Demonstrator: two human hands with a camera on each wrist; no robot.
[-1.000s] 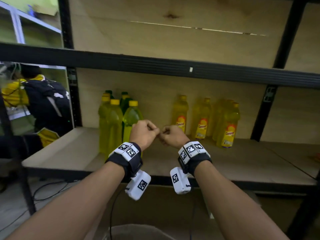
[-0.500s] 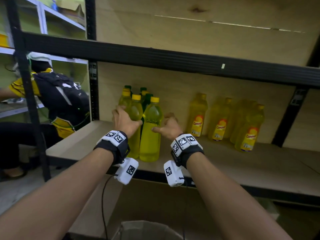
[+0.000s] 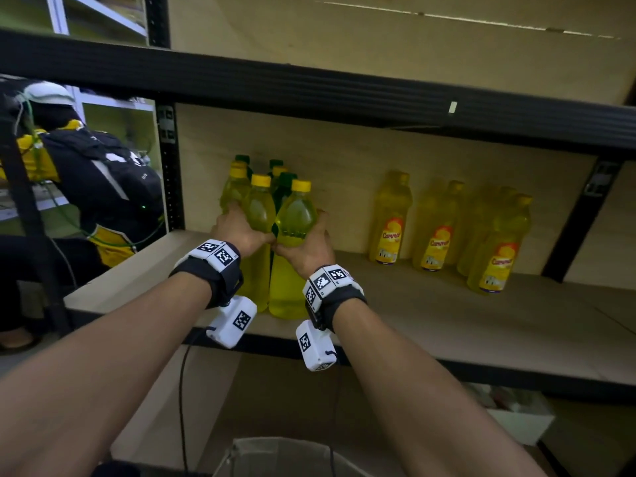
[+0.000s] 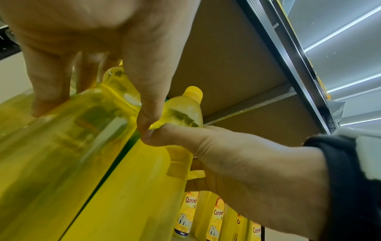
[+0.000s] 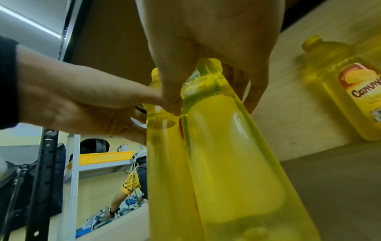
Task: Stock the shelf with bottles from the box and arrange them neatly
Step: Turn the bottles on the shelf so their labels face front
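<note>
Two clear plastic bottles of yellow liquid with yellow caps stand side by side near the front edge of the wooden shelf board (image 3: 430, 304). The left front bottle (image 3: 258, 215) is held at its shoulder by the left hand (image 3: 241, 232), fingers curled round its outer side. The right front bottle (image 3: 295, 218) is held likewise by the right hand (image 3: 309, 249). Each grip is thus closed on its own bottle.

In the wrist views the two thumbs are seen meeting at the seam between the bottles; this placement is judged to press the pair together and square them as one unit.

Behind the pair, more yellow-capped and green-capped bottles (image 3: 278, 173) are packed in a tight block. Well apart to the right, labelled yellow bottles (image 3: 390, 218) are spaced loosely along the back wall.

Stage is judged to be alignment: the pair is probably to be pushed back flush against the block. The box is not clearly identified.
</note>
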